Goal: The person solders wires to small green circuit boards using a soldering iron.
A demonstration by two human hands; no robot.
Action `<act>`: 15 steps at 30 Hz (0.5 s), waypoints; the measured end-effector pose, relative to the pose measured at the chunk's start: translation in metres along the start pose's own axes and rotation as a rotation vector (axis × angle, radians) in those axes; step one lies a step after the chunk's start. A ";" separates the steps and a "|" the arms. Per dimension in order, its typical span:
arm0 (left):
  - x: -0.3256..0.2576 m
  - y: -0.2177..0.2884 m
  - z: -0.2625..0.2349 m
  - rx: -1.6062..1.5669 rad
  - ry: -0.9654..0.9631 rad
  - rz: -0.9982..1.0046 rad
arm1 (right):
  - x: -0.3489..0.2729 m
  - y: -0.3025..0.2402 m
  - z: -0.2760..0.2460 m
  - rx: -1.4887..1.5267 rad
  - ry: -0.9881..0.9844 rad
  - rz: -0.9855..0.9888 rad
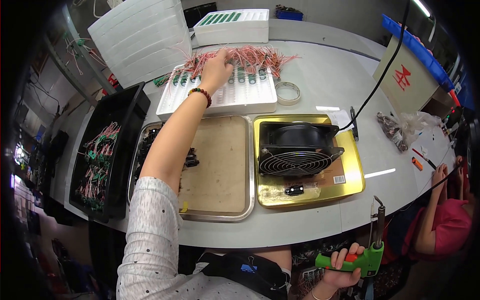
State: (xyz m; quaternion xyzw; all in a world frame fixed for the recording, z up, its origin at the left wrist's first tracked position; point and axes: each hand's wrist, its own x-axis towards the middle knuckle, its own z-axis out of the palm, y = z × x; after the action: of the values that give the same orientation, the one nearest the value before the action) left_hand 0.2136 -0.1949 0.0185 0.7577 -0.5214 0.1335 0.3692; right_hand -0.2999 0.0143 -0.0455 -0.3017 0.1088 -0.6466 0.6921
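Head view: the left hand [218, 64] reaches into red-wired parts [240, 60] on the white tray [250, 97] at the desk's far edge, fingers curled among them. The right hand [345, 267] grips a green soldering gun [367, 257] below the near edge.

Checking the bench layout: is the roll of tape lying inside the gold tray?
No, the roll of tape lies on the bare table, beside the white tray.

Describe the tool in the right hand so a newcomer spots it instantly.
Start at the gold tray holding the black fan, then drop past the table's near edge. There the right hand grips a green pistol-shaped soldering gun, the only tool with an orange trigger and upright metal tip.
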 end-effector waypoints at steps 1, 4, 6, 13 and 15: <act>0.002 -0.005 -0.004 -0.024 -0.031 -0.015 | 0.001 0.002 0.001 0.008 -0.001 0.005; 0.012 -0.029 -0.001 -0.138 0.074 -0.096 | 0.002 0.005 0.000 0.019 -0.013 0.011; 0.017 -0.043 -0.003 -0.344 0.069 -0.177 | 0.002 0.005 0.001 0.025 -0.026 0.012; 0.009 -0.033 -0.011 -0.275 -0.275 -0.100 | -0.001 0.002 -0.001 0.031 -0.013 0.011; 0.006 -0.028 -0.017 -0.080 -0.287 0.212 | -0.002 0.002 -0.002 0.030 -0.005 0.010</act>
State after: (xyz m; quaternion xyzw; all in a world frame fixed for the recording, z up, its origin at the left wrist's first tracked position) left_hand 0.2441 -0.1822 0.0220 0.6944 -0.6506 0.0413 0.3047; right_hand -0.2995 0.0158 -0.0488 -0.2923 0.0988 -0.6439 0.7001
